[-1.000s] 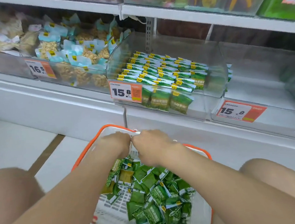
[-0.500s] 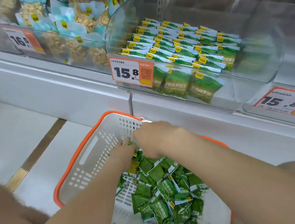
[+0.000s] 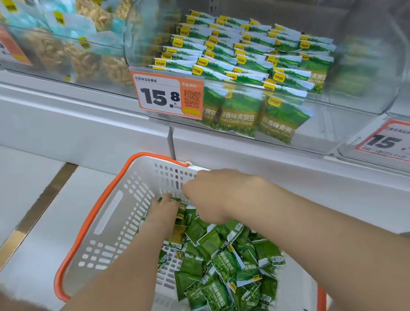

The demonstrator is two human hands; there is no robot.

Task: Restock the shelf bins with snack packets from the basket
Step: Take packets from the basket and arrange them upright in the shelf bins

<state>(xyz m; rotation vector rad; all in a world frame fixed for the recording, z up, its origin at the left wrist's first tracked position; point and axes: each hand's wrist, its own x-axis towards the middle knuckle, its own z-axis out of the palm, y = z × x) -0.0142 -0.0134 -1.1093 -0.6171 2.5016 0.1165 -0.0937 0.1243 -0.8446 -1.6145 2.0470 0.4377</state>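
The restock looks part done, going by how things lie. The bin (image 3: pixel 358 107) at 12 to 1 o'clock already has tidy rows of green packets (image 3: pixel 240 60) standing across its left and middle. Its right end, toward 2 o'clock, shows clear plastic, so there is room for more. Down at 6 o'clock the basket (image 3: pixel 107 238) holds a loose heap of the same pea packets (image 3: pixel 216 273), quite a few, so I'd say plenty is left to move.

Both hands are in the basket's far end. The left hand (image 3: pixel 165 208) reaches forward with its fingertips among the packets against the far wall; I cannot tell whether it has hold of any. The right hand (image 3: pixel 217 194) sits just beside it at the wall, knuckles up and fingers curled under. What it grips, if anything, is hidden.

The basket stands on a pale tiled floor (image 3: pixel 15 184) with a gold strip (image 3: pixel 30 215) running off toward 8 o'clock. It sits right up against the white shelf base (image 3: pixel 70 105). A 15.8 tag (image 3: pixel 169 94) hangs on the bin's front. At 10 to 11 o'clock is a bin of nut packets (image 3: pixel 73 55), and at 3 o'clock another bin with its own tag (image 3: pixel 396 142).
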